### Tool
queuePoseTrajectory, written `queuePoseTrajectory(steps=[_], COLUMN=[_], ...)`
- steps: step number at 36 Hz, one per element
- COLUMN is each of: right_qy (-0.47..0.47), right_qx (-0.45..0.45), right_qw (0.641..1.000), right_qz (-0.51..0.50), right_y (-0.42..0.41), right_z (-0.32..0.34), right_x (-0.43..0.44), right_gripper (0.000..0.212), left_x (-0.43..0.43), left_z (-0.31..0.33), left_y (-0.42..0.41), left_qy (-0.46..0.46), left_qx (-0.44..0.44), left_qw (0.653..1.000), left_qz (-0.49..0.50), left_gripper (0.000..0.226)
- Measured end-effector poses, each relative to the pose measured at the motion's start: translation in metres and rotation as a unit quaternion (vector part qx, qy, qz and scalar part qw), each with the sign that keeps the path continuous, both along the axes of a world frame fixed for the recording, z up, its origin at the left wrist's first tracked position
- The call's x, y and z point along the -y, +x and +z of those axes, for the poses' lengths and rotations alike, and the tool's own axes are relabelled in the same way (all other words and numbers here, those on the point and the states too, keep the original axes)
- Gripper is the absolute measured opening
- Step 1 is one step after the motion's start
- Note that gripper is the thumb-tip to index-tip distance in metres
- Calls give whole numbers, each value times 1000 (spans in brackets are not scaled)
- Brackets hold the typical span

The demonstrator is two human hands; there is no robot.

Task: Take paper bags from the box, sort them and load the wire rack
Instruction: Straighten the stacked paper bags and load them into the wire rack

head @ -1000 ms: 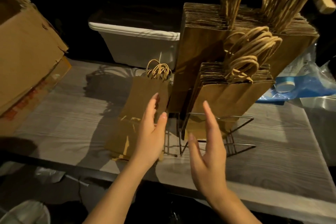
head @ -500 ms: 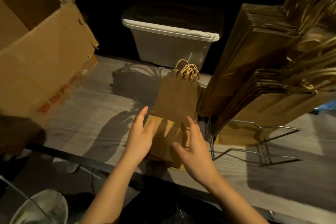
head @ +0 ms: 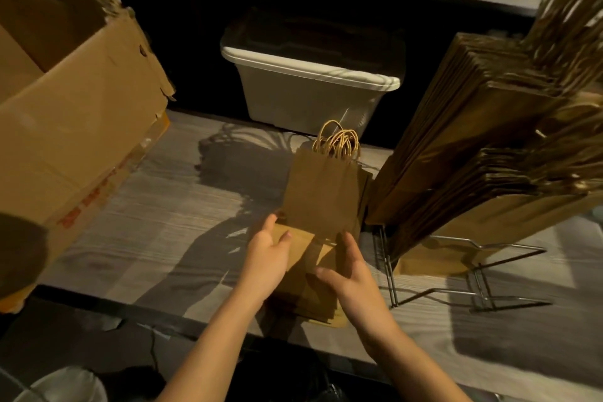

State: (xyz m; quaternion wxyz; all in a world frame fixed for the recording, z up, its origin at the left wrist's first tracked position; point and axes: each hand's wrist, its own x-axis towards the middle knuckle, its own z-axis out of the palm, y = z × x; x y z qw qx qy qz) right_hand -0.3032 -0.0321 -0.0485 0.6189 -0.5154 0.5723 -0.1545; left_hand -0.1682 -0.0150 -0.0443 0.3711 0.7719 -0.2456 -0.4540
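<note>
A stack of small paper bags [head: 321, 196] is lying on the table [head: 163, 238], just beside the wire rack [head: 386, 268], and is being pressed at its near end between the left hand [head: 266, 259] and the right hand [head: 355, 279]. The fingers are being laid almost straight against it, with nothing being gripped.

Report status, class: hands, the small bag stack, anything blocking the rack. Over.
Left hand and right hand flank the small bag stack, touching it. Stack lies on the table beside the wire rack. Nothing between stack and rack.
</note>
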Motion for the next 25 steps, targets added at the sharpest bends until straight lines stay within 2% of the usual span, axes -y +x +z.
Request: queuePoseTrajectory(steps=[11,16,22,25], right_qy=[67,67,15,-53], right_qx=[102,132,153,147], right_qw=[992,988,988,988], right_qz=[-41,-47,-23,-10], right_y=[-4,-8,-20,-27], right_z=[14,17,26,34], right_x=[0,-2,-5,-6], right_gripper=[80,76,69,54], left_x=[-10,-20,-32,-35], left_z=[4,7,12,23], left_y=[2,-2,-7,-11], left_qy=[-58,-70,-82,-103], left_qx=[-15,-16,3,6], left_qw=[991,984,973,966], left_qz=[117,164,215,239], left_gripper=[44,46,45,41])
